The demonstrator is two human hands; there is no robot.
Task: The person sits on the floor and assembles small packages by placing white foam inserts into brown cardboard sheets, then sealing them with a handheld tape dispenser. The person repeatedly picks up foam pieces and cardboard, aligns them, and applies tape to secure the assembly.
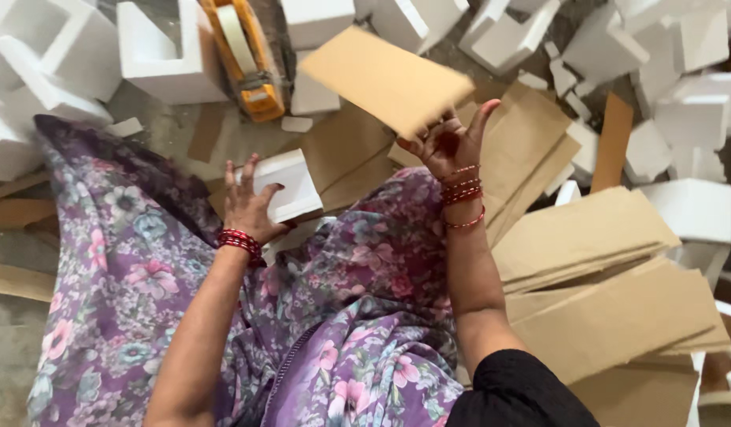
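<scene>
Head view, left hand: the left hand [251, 202] curls over a white rectangular foam block [285, 186], fingers on its top and left edge, pinning it on the purple flowered cloth [144, 261] across the lap.
Head view, right hand: the right hand [448, 142] lifts a flat tan rectangular cardboard sheet [385, 79], pinched at its near right corner; the thumb is hidden behind the sheet, so the pinch is read from the curled fingers.
Where it is: the sheet hangs in the air just right of the yellow tape dispenser [247, 59] and above the far litter of white foam pieces [500, 35].
Long axis: the sheet runs from far left down to near right, its free end pointing far left, its broad face tilted toward the camera.
Risk, sheet: held by one corner only, it looks likely to swing, sag or slip free and land among the loose tan cardboard stack [610, 285] at right.
Risk, block: resting on soft folded cloth under a light grip, it could tip or slide off the lap toward the floor.
</scene>
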